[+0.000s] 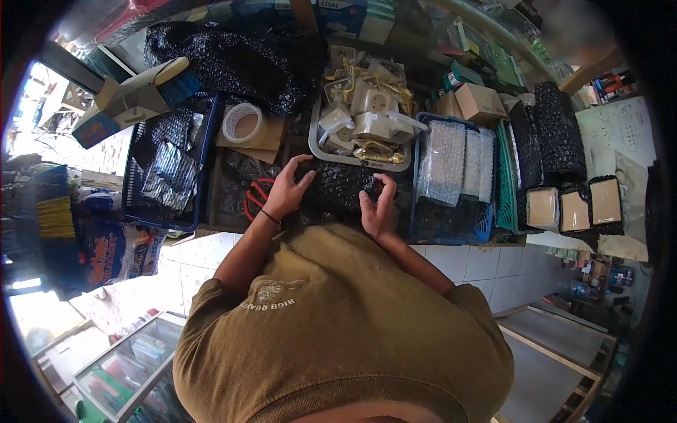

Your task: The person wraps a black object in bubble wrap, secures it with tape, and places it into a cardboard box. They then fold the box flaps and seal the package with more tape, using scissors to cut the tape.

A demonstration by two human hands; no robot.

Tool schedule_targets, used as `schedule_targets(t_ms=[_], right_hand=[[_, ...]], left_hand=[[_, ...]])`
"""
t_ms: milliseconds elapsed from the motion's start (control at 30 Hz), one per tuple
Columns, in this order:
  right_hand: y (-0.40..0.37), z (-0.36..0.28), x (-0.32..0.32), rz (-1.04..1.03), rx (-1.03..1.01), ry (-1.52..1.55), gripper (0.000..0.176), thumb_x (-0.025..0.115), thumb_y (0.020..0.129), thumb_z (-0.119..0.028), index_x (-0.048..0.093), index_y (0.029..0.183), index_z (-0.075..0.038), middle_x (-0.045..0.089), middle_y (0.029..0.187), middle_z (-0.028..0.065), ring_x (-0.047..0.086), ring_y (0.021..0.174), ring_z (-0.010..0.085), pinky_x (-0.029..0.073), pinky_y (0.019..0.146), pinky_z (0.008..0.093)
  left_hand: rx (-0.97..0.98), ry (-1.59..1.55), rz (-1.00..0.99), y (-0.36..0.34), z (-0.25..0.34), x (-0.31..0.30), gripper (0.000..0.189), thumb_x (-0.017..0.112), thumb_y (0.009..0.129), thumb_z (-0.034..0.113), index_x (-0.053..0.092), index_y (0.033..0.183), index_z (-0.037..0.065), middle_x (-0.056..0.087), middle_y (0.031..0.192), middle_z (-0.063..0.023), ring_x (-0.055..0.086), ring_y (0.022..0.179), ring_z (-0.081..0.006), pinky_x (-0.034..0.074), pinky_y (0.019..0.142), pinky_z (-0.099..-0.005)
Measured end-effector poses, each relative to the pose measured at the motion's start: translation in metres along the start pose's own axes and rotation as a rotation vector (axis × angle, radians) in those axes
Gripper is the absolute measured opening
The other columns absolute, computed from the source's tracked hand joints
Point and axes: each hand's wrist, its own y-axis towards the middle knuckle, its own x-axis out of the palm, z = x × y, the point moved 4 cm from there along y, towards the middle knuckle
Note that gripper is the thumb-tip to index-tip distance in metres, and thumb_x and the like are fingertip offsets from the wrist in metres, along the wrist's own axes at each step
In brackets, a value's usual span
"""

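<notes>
A black bubble wrap bundle lies at the table's near edge, between my two hands. My left hand grips its left end, thumb and fingers curved around it. At the right end, my right hand holds it with thumb and forefinger bent; the other fingers are partly hidden. What the wrap covers, if anything, cannot be seen. Red loops, like scissor handles, show just left of my left wrist. Directly behind the bundle stands a light tray heaped with cream sockets and gold-coloured metal pieces.
Tape roll sits on cardboard at left, beside a blue basket of wrapped items. Loose black bubble wrap is piled behind. To the right are a blue basket with clear-wrapped packs, a green basket and small cardboard boxes.
</notes>
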Motion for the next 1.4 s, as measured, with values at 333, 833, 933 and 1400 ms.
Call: schedule_targets(t_ms=[333,833,933,1400], right_hand=[[-0.007,0.022,0.007,-0.165,0.354,0.187,0.05,0.06,0.079,-0.019,0.045,0.124,-0.001,0.048,0.115,0.0171,0.048,0.107,0.0295,0.036,0.095,0.0372],[-0.003,0.011,-0.006,-0.48,0.417,0.264,0.055,0.061,0.08,-0.023,0.044,0.129,-0.004,0.056,0.113,0.0108,0.052,0.102,0.0191,0.038,0.093,0.0299],[-0.001,0.012,-0.004,-0.501,0.451,0.292,0.056,0.061,0.08,-0.023,0.044,0.129,-0.004,0.056,0.112,0.01,0.053,0.102,0.0181,0.038,0.092,0.0295],[0.018,-0.002,-0.017,-0.437,0.208,0.176,0.06,0.062,0.083,-0.026,0.04,0.133,-0.001,0.046,0.128,0.0182,0.046,0.117,0.0276,0.036,0.097,0.0358]], left_hand=[[-0.072,-0.083,-0.132,-0.007,-0.005,-0.003,0.041,0.06,0.087,0.021,0.049,0.124,0.007,0.056,0.118,-0.0115,0.051,0.111,-0.0217,0.037,0.096,-0.0323],[-0.096,0.018,-0.277,-0.028,-0.005,-0.017,0.03,0.06,0.087,0.021,0.056,0.111,0.004,0.056,0.107,-0.0099,0.052,0.105,-0.0209,0.04,0.09,-0.0319],[0.029,0.045,-0.194,-0.027,-0.006,-0.016,0.033,0.063,0.084,0.023,0.057,0.112,0.006,0.058,0.105,-0.0085,0.054,0.082,-0.0174,0.044,0.073,-0.028],[-0.125,-0.381,0.242,-0.024,-0.022,-0.044,0.024,0.054,0.092,0.02,0.059,0.106,0.001,0.062,0.091,-0.0055,0.055,0.075,-0.0075,0.046,0.067,-0.0242]])
